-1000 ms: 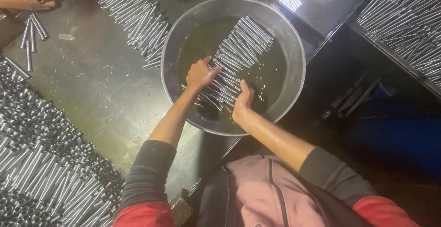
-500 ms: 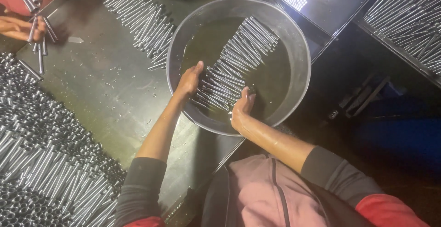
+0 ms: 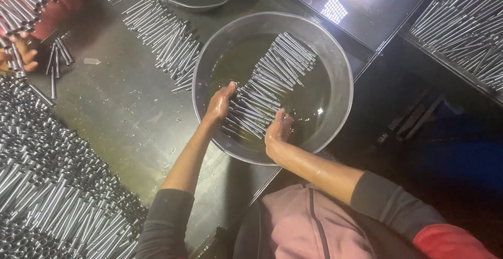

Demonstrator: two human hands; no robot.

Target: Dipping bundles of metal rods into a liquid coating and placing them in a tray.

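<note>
Your metal basin (image 3: 343, 75) at frame centre holds oily liquid and a row of steel rods (image 3: 270, 83). Your left hand (image 3: 220, 104) and right hand (image 3: 277, 130), fingers spread flat, squeeze its near end; slick rods could slip and scatter.

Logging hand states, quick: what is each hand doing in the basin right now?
Left hand: open, fingers spread against the near end of the metal rods in the basin.
Right hand: cupped against the rods' other side; grip cannot be told.
</note>
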